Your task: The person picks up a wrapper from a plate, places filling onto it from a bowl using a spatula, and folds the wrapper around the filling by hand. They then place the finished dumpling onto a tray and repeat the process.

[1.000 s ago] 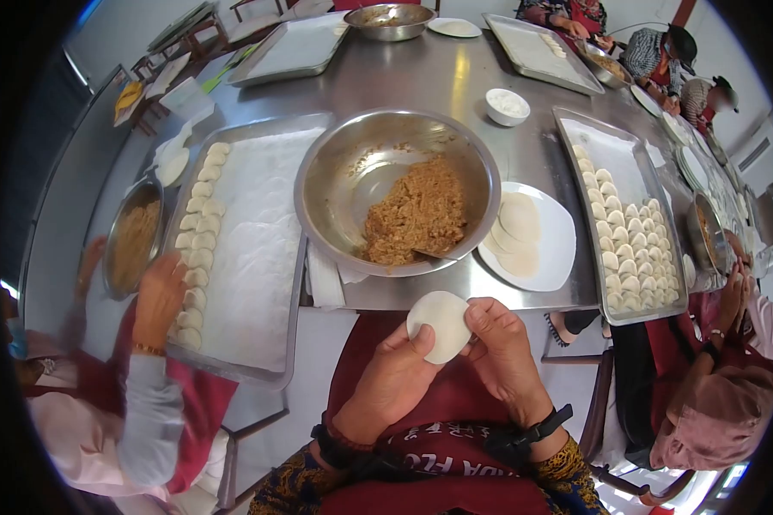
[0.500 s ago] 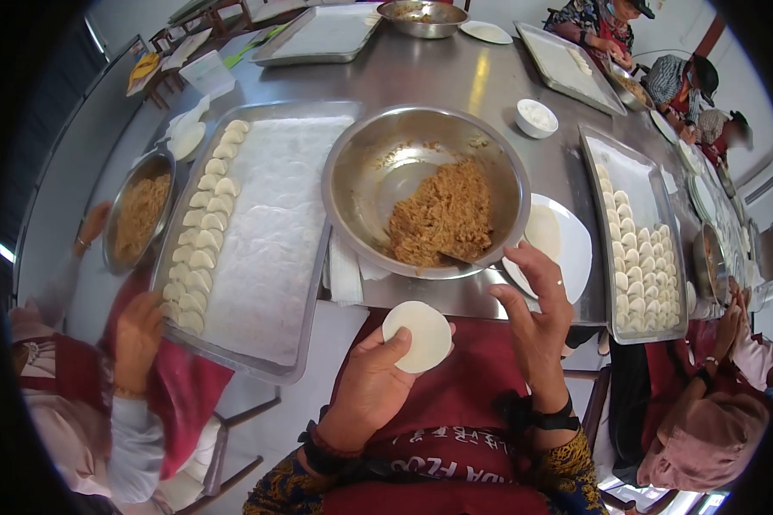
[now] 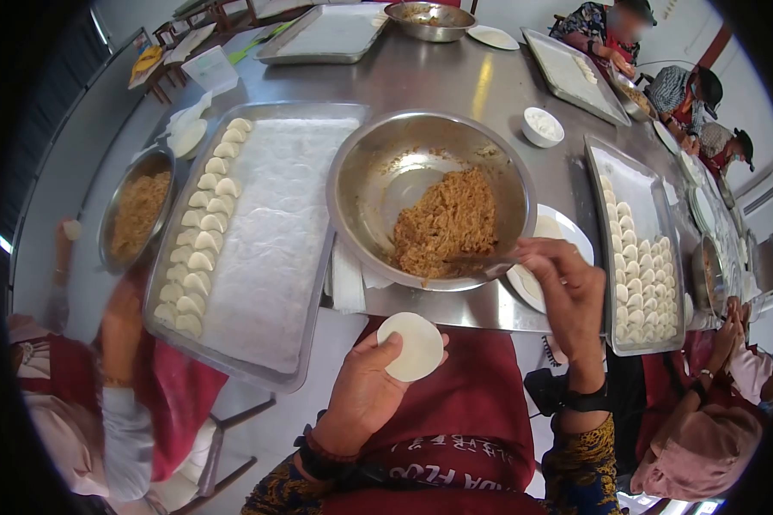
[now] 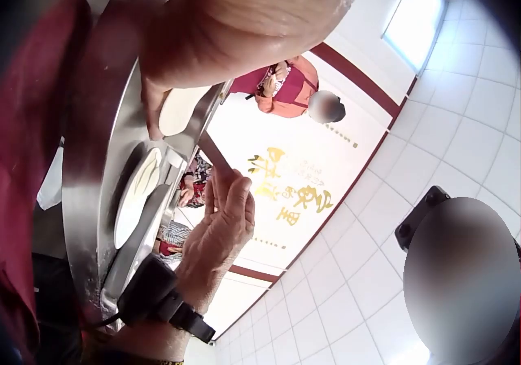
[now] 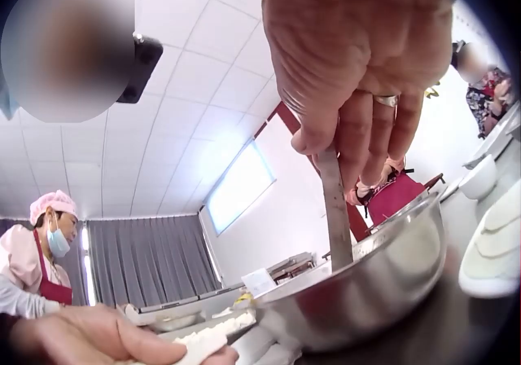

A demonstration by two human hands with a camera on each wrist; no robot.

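A round white dough wrapper (image 3: 416,348) lies across the fingers of the left hand (image 3: 365,390), the thumb pressed on its left edge, below the large steel bowl (image 3: 345,206). The right hand (image 3: 573,296) grips a flat metal utensil (image 3: 494,268) at the bowl's right rim; its far end is in the brown filling (image 3: 447,219). The right wrist view shows the right hand (image 5: 358,63) with thumb and fingers round the metal strip (image 5: 334,206), which slants into the bowl (image 5: 358,300). In the left wrist view the left hand (image 4: 244,27) holds the wrapper (image 4: 180,108).
Left of the bowl lies a tray (image 3: 311,283) with rows of folded dumplings; another such tray (image 3: 653,343) is on the right. A plate of wrappers (image 3: 581,245) sits partly behind the right hand. A small white bowl (image 3: 542,127) stands farther back. Other people work around the table.
The right hand let go of the wrapper, moved up to the right and took hold of the utensil at the bowl's rim. The left hand kept the wrapper and shifted slightly left and down.
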